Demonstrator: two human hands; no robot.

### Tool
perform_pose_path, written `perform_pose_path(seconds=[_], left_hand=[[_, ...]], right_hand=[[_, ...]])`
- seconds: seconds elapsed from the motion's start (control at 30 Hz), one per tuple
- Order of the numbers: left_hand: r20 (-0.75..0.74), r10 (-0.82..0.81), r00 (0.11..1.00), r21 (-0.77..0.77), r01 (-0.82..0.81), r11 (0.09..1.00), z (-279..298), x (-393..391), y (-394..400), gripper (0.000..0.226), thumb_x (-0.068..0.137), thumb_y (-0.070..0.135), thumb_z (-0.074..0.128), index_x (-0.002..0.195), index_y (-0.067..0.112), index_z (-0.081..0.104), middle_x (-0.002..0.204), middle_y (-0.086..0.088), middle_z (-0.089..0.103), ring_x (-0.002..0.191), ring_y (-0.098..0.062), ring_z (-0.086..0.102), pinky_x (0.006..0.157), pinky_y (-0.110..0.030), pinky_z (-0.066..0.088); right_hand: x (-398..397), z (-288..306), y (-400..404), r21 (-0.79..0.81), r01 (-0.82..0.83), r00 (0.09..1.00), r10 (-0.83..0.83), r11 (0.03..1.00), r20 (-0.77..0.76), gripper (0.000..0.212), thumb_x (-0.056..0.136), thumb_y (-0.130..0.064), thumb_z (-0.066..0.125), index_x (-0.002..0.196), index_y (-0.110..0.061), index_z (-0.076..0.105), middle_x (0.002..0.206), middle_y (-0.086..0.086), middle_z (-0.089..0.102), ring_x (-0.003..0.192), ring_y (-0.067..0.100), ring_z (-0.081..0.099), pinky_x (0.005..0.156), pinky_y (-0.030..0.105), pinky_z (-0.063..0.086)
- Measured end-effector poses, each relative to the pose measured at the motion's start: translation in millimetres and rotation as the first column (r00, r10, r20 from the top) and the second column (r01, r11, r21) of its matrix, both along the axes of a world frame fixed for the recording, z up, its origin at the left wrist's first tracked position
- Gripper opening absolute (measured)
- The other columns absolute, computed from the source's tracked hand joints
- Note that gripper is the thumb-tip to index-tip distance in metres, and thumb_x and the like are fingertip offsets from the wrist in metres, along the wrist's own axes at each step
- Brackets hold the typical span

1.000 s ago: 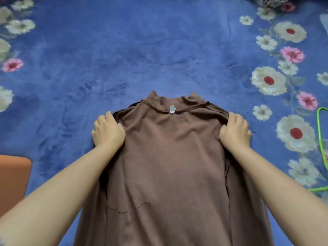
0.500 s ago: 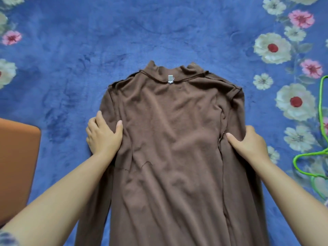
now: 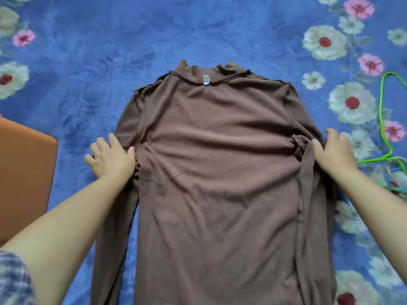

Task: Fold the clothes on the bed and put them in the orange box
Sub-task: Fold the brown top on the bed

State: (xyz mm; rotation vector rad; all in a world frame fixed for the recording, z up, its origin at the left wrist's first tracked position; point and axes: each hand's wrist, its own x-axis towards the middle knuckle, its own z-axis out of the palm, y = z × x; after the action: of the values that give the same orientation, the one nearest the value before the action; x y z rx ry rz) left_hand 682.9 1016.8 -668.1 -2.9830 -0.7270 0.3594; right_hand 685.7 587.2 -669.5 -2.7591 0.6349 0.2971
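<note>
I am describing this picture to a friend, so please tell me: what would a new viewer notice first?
A brown top lies flat in the middle of a blue flowered blanket, collar away from the viewer. The left hand and the right hand rest open at its two sides. An orange box sits at the left edge.

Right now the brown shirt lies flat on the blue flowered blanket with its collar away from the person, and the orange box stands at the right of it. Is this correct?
Not quite. The orange box stands at the left of the brown shirt, not the right; green hangers lie at the right. The head view shows it. The shirt does lie flat on the blue flowered blanket with its collar away from the person.
</note>
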Motion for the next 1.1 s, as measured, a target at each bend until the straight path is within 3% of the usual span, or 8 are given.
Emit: perform_pose_path(seconds=[0.17, 0.27, 0.33, 0.5, 0.63, 0.8, 0.97, 1.1], left_hand=[[0.255, -0.401, 0.880, -0.108, 0.438, 0.893, 2.2, -34.6, -47.7, 0.054, 0.081, 0.032, 0.045, 0.125, 0.001, 0.047, 0.130, -0.027, 0.049, 0.124, -0.033, 0.036, 0.097, -0.048, 0.029], [0.228, -0.621, 0.750, -0.176, 0.659, 0.731, -0.4, -58.4, -93.5, 0.059, 0.079, 0.040, 0.039, 0.123, 0.002, 0.049, 0.125, -0.025, 0.055, 0.123, -0.033, 0.037, 0.099, -0.045, 0.028], [0.118, -0.739, 0.663, -0.220, 0.743, 0.632, -6.8, -75.8, -119.4, 0.065, 0.078, 0.046, 0.037, 0.119, 0.002, 0.060, 0.125, -0.023, 0.057, 0.121, -0.036, 0.049, 0.094, -0.042, 0.044], [-0.139, -0.765, 0.629, -0.286, 0.714, 0.639, -17.9, -113.2, -149.5, 0.078, 0.077, 0.062, 0.027, 0.123, 0.008, 0.060, 0.133, -0.015, 0.054, 0.121, -0.028, 0.053, 0.088, -0.035, 0.049], [-0.250, -0.769, 0.589, -0.220, 0.739, 0.637, -12.7, -109.8, -155.2, 0.082, 0.090, 0.064, 0.029, 0.150, 0.014, 0.003, 0.157, -0.007, -0.005, 0.145, -0.021, -0.001, 0.111, -0.032, 0.015], [-0.288, -0.753, 0.592, -0.218, 0.725, 0.654, 8.0, -100.6, -165.2, 0.081, 0.085, 0.062, 0.045, 0.146, 0.016, 0.017, 0.150, -0.007, 0.020, 0.134, -0.025, 0.026, 0.101, -0.033, 0.033], [-0.250, -0.671, 0.698, -0.282, 0.611, 0.740, 13.7, -89.8, -178.2, 0.049, 0.089, 0.050, 0.048, 0.124, 0.016, 0.044, 0.125, -0.005, 0.043, 0.119, -0.025, 0.040, 0.092, -0.035, 0.041], [-0.120, -0.620, 0.776, -0.365, 0.546, 0.754, 13.5, -84.3, -197.9, 0.034, 0.092, 0.040, 0.047, 0.117, 0.017, 0.048, 0.118, -0.002, 0.048, 0.114, -0.022, 0.044, 0.089, -0.032, 0.041]], right_hand=[[-79.0, 0.6, 23.3, 0.041, -0.003, 0.998, 0.001, 0.999, 0.065, 0.092, 0.073, -0.060, 0.047, 0.134, 0.007, 0.037, 0.131, 0.033, 0.041, 0.122, 0.045, 0.039, 0.101, 0.049, 0.032], [-129.9, -3.6, 33.0, 0.035, 0.008, 0.993, -0.004, 0.999, -0.116, 0.093, 0.071, -0.044, 0.075, 0.140, 0.001, 0.031, 0.142, 0.026, 0.032, 0.131, 0.040, 0.030, 0.108, 0.046, 0.024], [-150.6, -9.1, 26.6, 0.049, -0.003, 0.994, 0.008, 0.999, -0.107, 0.078, 0.071, -0.031, 0.076, 0.132, 0.004, 0.042, 0.129, 0.028, 0.043, 0.121, 0.042, 0.040, 0.102, 0.047, 0.031], [-151.6, 11.6, -10.1, 0.264, 0.213, 0.977, -0.203, 0.941, -0.065, 0.062, 0.053, -0.025, 0.040, 0.106, 0.001, 0.061, 0.101, 0.024, 0.063, 0.098, 0.037, 0.057, 0.072, 0.033, 0.033], [-134.0, 53.5, -64.6, 0.125, 0.259, 0.939, -0.280, 0.958, 0.199, 0.059, 0.059, -0.024, 0.035, 0.102, 0.003, 0.065, 0.096, 0.029, 0.063, 0.094, 0.040, 0.056, 0.077, 0.037, 0.038], [-108.5, 80.4, -117.7, 0.057, 0.263, 0.856, -0.260, 0.963, 0.446, 0.048, 0.073, -0.022, 0.036, 0.104, 0.001, 0.065, 0.098, 0.033, 0.059, 0.099, 0.041, 0.051, 0.087, 0.039, 0.035], [-117.1, 49.1, -130.1, 0.007, 0.216, 0.975, -0.216, 0.976, 0.056, 0.041, 0.084, -0.025, 0.055, 0.113, 0.004, 0.060, 0.107, 0.033, 0.058, 0.105, 0.044, 0.053, 0.089, 0.044, 0.041], [-140.6, 24.3, -127.2, 0.038, 0.281, 0.948, -0.272, 0.959, -0.164, 0.049, 0.078, -0.040, 0.069, 0.104, 0.000, 0.056, 0.111, 0.028, 0.057, 0.106, 0.040, 0.054, 0.084, 0.041, 0.043]])
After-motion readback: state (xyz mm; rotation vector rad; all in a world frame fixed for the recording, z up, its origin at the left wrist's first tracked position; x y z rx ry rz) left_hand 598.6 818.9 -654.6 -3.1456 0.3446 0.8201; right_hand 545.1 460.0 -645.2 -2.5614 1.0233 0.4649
